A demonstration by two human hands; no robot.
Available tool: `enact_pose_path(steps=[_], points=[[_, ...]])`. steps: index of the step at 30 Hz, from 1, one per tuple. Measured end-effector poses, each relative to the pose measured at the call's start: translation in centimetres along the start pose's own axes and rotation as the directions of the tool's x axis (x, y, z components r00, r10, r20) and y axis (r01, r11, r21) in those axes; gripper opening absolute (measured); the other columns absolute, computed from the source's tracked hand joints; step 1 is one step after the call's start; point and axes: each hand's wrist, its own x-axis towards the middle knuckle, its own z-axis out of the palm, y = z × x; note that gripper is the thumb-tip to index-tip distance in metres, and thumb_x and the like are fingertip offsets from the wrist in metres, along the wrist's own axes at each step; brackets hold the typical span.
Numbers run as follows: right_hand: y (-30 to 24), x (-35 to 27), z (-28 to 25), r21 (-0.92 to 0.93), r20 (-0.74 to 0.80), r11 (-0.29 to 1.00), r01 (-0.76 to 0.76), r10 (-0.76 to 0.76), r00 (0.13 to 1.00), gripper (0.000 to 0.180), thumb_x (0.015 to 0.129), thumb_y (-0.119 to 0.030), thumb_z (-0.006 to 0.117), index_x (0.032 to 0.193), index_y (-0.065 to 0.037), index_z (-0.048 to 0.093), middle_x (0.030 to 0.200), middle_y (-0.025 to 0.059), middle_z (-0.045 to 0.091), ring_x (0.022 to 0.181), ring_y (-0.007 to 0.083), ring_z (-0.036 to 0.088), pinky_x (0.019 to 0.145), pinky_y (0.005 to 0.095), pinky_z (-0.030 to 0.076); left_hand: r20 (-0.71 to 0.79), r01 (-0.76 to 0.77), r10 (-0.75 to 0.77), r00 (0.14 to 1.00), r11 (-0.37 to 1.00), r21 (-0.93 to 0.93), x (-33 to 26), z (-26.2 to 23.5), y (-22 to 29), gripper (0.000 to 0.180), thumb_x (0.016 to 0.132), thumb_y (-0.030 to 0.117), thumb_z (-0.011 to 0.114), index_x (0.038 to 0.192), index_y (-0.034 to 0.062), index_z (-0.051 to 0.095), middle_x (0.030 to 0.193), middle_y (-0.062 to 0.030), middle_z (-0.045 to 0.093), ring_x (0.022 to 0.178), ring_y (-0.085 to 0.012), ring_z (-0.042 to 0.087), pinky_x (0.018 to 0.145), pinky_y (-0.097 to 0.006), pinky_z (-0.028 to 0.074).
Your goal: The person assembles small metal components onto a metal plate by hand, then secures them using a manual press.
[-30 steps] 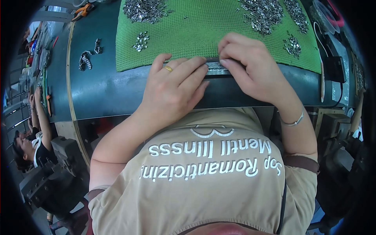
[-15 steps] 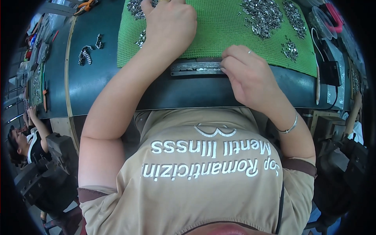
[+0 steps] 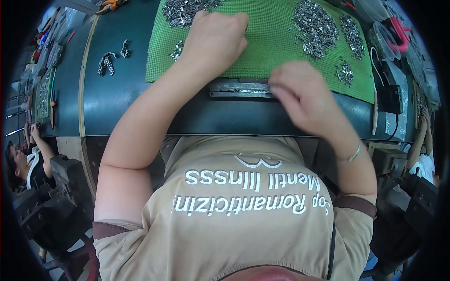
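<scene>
A slim metal bar-shaped jig (image 3: 241,90) lies along the near edge of the green mat, with a row of small shiny parts in its groove. My right hand (image 3: 302,91) is at the jig's right end, fingers curled in and blurred; whatever it pinches is hidden. Over the mat, my left hand (image 3: 218,40) is closed with its knuckles up, between a large pile of small metal pieces (image 3: 183,11) and the jig. Its fingertips are out of sight, so what they hold does not show. A smaller heap of metal bits (image 3: 176,50) lies beside my left wrist.
The ribbed green mat (image 3: 267,35) carries more piles of metal pieces (image 3: 316,28) at the right. Short linked chains (image 3: 106,64) rest on the dark table at left. Orange-handled pliers (image 3: 110,5), a black adapter (image 3: 392,99) and a clear tub (image 3: 385,41) stand around. Other people work at both sides.
My left hand has come away from the far left pile, toward me and to the right. My right hand has shifted slightly at the jig's end and is now blurred.
</scene>
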Motion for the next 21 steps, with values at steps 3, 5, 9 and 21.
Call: enact_pose_path(steps=[3, 5, 9, 21], points=[[4.7, 4.3, 0.0, -0.155, -0.184, 0.988, 0.008, -0.037, 0.982, 0.017, 0.080, -0.006, 0.065, 0.095, 0.000, 0.064, 0.094, 0.0161, 0.063, 0.094, 0.0360, 0.060, 0.083, 0.0434, 0.048, -0.131, -0.093, 0.068, 0.989, 0.976, -0.197, -1.3, -1.2, 0.5, 0.014, 0.081, 0.011, 0.070, 0.093, 0.0028, 0.071, 0.087, -0.0141, 0.070, 0.082, -0.0328, 0.068, 0.074, -0.040, 0.053], [7.2, 7.6, 0.6, -0.185, -0.260, 0.983, -0.001, -0.047, 0.964, 0.019, 0.081, -0.005, 0.062, 0.099, 0.001, 0.065, 0.101, 0.0181, 0.064, 0.097, 0.0374, 0.060, 0.085, 0.0435, 0.047, -0.184, -0.143, 0.085, 0.979, 0.933, -0.329, -2.7, -2.2, 1.3, 0.013, 0.082, 0.007, 0.069, 0.094, 0.0015, 0.070, 0.088, -0.0148, 0.070, 0.084, -0.0321, 0.068, 0.076, -0.038, 0.053], [11.4, 13.6, 1.7, -0.186, -0.168, 0.980, -0.066, 0.034, 0.985, 0.031, 0.082, -0.002, 0.058, 0.112, 0.002, 0.064, 0.113, 0.0224, 0.063, 0.110, 0.0406, 0.058, 0.097, 0.0452, 0.046, -0.004, 0.014, -0.021, 1.000, 0.780, -0.626, -5.5, -3.2, 2.7, 0.011, 0.085, 0.006, 0.068, 0.094, -0.0002, 0.070, 0.085, -0.0133, 0.070, 0.079, -0.0268, 0.068, 0.073, -0.033, 0.052], [12.1, 16.5, 4.1, -0.024, -0.277, 0.998, 0.051, -0.056, 0.959, 0.010, 0.072, 0.004, 0.057, 0.078, 0.003, 0.064, 0.086, 0.0237, 0.063, 0.091, 0.0431, 0.061, 0.081, 0.0500, 0.048, -0.100, -0.068, -0.007, 0.995, 0.685, -0.725, -6.9, -2.2, 3.5, 0.007, 0.084, -0.001, 0.068, 0.091, -0.0001, 0.070, 0.080, -0.0116, 0.069, 0.071, -0.0237, 0.065, 0.066, -0.031, 0.050]])
